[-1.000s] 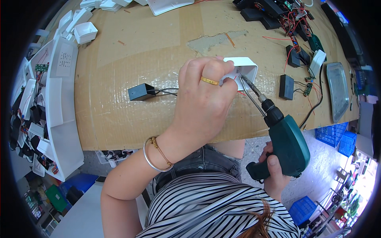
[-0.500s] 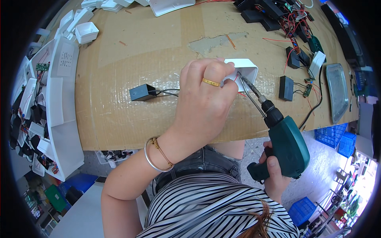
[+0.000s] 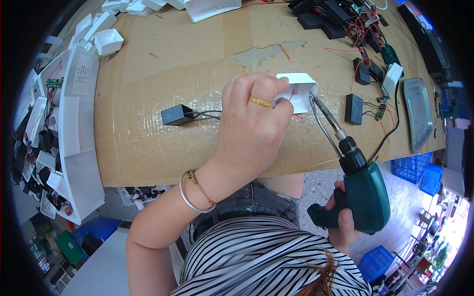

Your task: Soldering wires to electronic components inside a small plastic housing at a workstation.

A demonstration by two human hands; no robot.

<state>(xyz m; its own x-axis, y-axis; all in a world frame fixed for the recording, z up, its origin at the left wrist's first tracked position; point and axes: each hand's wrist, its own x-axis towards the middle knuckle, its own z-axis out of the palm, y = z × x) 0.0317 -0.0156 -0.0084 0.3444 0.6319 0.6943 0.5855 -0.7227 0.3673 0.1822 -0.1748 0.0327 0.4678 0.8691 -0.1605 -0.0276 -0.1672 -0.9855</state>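
The left hand holds the white box by its left end. The right hand grips the green soldering gun.

I pinch an open white casing just right of upper centre, red wire inside; my dark-green soldering gun, lower right, slants up-left toward its opening.

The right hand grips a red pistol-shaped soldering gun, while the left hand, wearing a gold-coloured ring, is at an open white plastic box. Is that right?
Not quite: the pistol-shaped soldering gun is dark green, not red, as the head view shows. The right hand grips it, and the left hand, wearing a gold-coloured ring, is at an open white plastic box.
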